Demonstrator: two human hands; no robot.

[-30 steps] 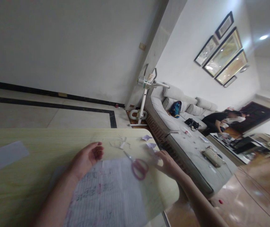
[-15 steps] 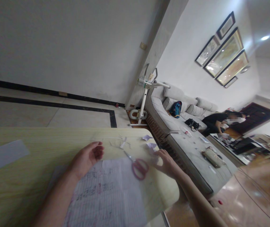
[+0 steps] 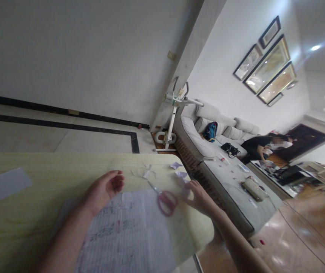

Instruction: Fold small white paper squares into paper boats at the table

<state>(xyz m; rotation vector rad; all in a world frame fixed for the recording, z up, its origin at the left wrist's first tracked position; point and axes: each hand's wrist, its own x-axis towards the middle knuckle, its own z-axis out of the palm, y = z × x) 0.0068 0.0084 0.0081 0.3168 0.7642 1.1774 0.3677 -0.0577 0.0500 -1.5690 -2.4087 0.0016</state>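
My left hand rests over the upper left edge of a written paper sheet; its fingers are loosely curled, with nothing in them. At the table's right side, my right hand has thumb and fingertips closed on a small folded pale-purple paper, partly hidden by the fingers. Just beyond it lies another folded paper piece, and a third folded paper is farther back. Between my hands, scissors with pink handles lie partly on the sheet. Thin paper scraps are scattered past the blades.
A blank paper strip lies on the left of the wood-patterned table. Past the table's right edge stands a grey sofa with bags on it. White exercise equipment is by the wall corner. A person bends over farther back.
The whole view has shifted slightly. My right hand stays at the folded paper with little visible movement, and my left hand keeps its place.
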